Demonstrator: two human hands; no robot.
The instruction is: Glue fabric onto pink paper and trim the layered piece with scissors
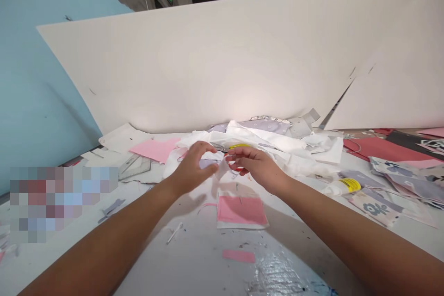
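White scraps (263,136) heap beyond my curled left fingers (204,148) and right fingers (239,153), their grip on a small pale piece (208,164) unclear, pink square (241,209) nearer me.

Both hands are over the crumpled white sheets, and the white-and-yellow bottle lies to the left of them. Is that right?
No: the white-and-yellow bottle lies to the right of the hands, as the head view shows. The left hand and right hand are over the crumpled white sheets.

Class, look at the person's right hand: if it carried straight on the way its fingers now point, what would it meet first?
Probably the small white scrap between the hands, just past the fingertips of the right hand; next would come the left hand. Depth is hard to judge from this view.
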